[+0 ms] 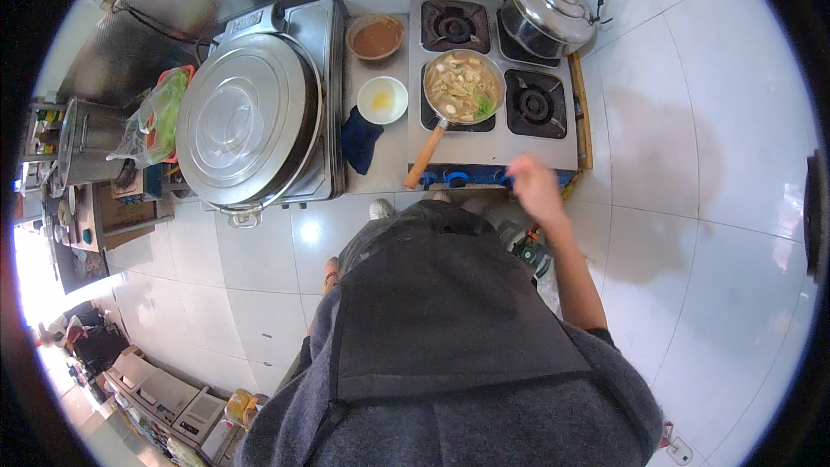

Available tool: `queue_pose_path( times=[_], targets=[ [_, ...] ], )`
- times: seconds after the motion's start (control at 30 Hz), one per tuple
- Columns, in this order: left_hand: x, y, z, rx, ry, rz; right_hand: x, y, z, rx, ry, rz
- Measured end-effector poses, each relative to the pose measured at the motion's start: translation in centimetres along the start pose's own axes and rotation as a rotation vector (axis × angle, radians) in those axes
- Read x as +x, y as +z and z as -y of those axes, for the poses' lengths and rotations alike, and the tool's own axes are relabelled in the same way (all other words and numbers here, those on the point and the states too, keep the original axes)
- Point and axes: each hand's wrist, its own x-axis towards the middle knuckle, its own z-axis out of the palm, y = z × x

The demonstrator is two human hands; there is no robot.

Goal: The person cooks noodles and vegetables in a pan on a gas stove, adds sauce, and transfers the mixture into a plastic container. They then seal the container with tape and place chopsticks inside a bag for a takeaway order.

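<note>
My right hand (pixel 533 187), motion-blurred, is at the front edge of the gas stove (pixel 512 149), close to the blue control knob (pixel 503 179) on the right. Whether its fingers touch the knob is unclear. Only a small part of my left hand (pixel 331 270) shows, low beside my body; its fingers are mostly hidden. On the front left burner sits a metal saucepan (pixel 463 86) of noodle soup with pale chunks and green leaves. Its wooden handle (pixel 426 157) juts towards me over the front edge. The front right burner (pixel 535 104) has no pot on it.
A metal kettle (pixel 550 13) stands on the rear right burner. Left of the stove are a white bowl (pixel 382 100) with yellow residue, a bowl of brown paste (pixel 376 37) and a dark blue cloth (pixel 361 141). Further left is a large round lidded electric griddle (pixel 249 120).
</note>
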Motion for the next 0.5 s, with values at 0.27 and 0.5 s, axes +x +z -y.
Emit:
queue_pose_path(
  times=[0.27,0.5],
  targets=[
    [-5.3,-12.2,-9.9,-0.356,0.258,-0.175,2.5,18.0,-6.4,-0.530,0.043,0.448],
    [-3.2,-15.0,-23.8,-0.802,0.655,0.136,0.1,15.3,-10.6,-0.112,0.111,0.584]
  ],
)
